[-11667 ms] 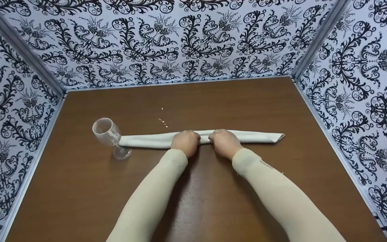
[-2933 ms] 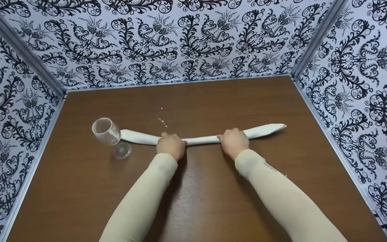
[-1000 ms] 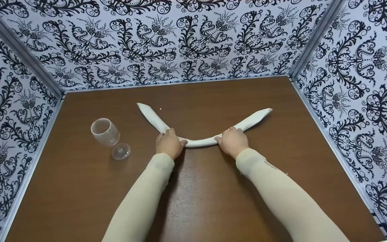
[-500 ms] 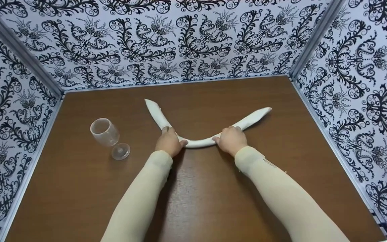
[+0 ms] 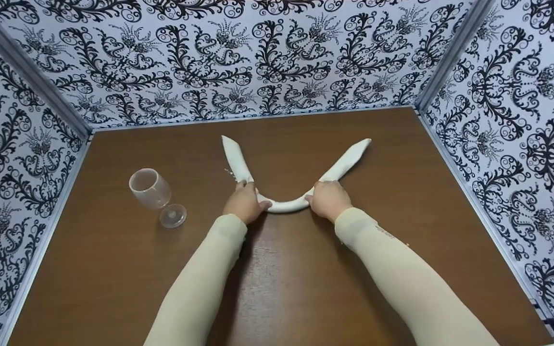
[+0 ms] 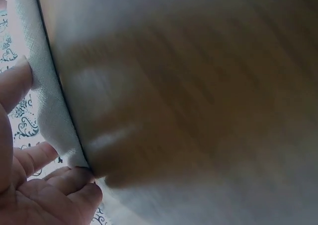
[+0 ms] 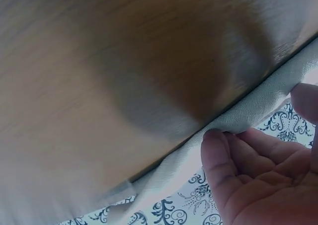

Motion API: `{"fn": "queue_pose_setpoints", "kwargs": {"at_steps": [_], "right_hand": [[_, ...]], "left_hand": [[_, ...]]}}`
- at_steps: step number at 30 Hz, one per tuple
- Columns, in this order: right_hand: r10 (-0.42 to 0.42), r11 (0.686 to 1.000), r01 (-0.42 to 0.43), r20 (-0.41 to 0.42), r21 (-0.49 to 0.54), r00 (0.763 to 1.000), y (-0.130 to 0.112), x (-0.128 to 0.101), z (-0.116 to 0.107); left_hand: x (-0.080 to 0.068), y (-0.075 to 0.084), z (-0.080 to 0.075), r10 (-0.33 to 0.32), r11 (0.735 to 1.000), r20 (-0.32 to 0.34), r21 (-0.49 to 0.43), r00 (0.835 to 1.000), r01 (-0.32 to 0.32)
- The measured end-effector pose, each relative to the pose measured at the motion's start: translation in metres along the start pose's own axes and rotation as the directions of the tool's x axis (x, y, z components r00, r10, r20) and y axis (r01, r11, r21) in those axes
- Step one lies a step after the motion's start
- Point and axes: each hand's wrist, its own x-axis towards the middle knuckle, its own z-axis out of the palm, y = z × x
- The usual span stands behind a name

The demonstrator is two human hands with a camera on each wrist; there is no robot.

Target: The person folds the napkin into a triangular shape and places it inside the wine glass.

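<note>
A white cloth napkin [image 5: 286, 207], rolled into a long tube, lies on the brown table bent into a U, its two pointed ends turned toward the back wall. My left hand [image 5: 243, 202] grips the left side of the bend, thumb along the inner stretch. Opposite it, my right hand [image 5: 330, 198] holds the right side the same way. Up close, the left wrist view shows thumb and fingers against the woven roll [image 6: 49, 103]. In the right wrist view the fingertips of the right hand [image 7: 263, 170] touch the edge of the napkin [image 7: 248, 108].
A clear stemmed wine glass [image 5: 151, 189] stands on the table [image 5: 113, 269] left of my left hand. Small white crumbs [image 5: 229, 171] lie beside the napkin's left arm. Walls with black floral patterns [image 5: 277, 57] enclose the table at the back and sides.
The napkin, nearly straight earlier with its left end by the glass, has been curved into a U. Over the last second both ends swung inward and farther back; the hands barely shifted.
</note>
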Motion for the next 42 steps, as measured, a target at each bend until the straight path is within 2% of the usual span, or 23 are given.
{"fn": "queue_pose_setpoints", "kwargs": {"at_steps": [6, 11, 21, 28, 42], "right_hand": [[0.029, 0.992, -0.031, 0.019, 0.118, 0.999, 0.001, 0.0, 0.0], [0.005, 0.993, -0.01, 0.043, 0.121, 0.999, 0.002, 0.0, -0.001], [-0.031, 0.993, 0.017, 0.117, 0.12, 0.993, 0.005, 0.002, -0.006], [-0.072, 0.994, 0.061, 0.122, 0.094, 0.99, 0.008, 0.003, -0.005], [-0.099, 0.978, 0.073, 0.129, 0.195, 0.987, 0.01, 0.002, 0.002]], "left_hand": [[0.002, 0.0, 0.001, 0.039, 0.998, 0.025, 0.041, 0.999, -0.04], [0.003, 0.002, 0.001, 0.068, 0.995, 0.053, 0.071, 0.996, -0.072], [0.005, 0.012, 0.003, 0.093, 0.993, 0.095, 0.061, 0.991, -0.099], [0.007, 0.017, 0.007, 0.112, 0.991, 0.105, 0.063, 0.988, -0.119], [0.007, 0.028, 0.01, 0.121, 0.987, 0.111, 0.089, 0.986, -0.132]]}}
